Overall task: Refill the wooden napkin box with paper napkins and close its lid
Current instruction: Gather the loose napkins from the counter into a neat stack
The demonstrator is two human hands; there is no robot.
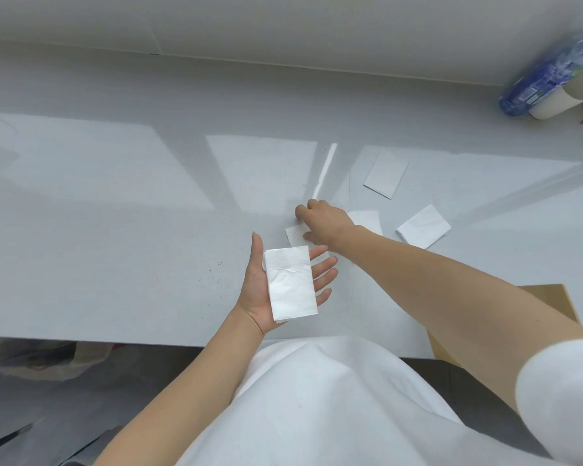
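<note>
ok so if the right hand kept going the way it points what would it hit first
Nothing nearby: past the right hand the table looks bare up to the wall, though depth is unclear.

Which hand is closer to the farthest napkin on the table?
Right. The right hand lies short and left of that napkin; the left hand sits farther back toward the body, a stack on its palm.

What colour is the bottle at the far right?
The bottle is clear blue; head view shows it.
</note>
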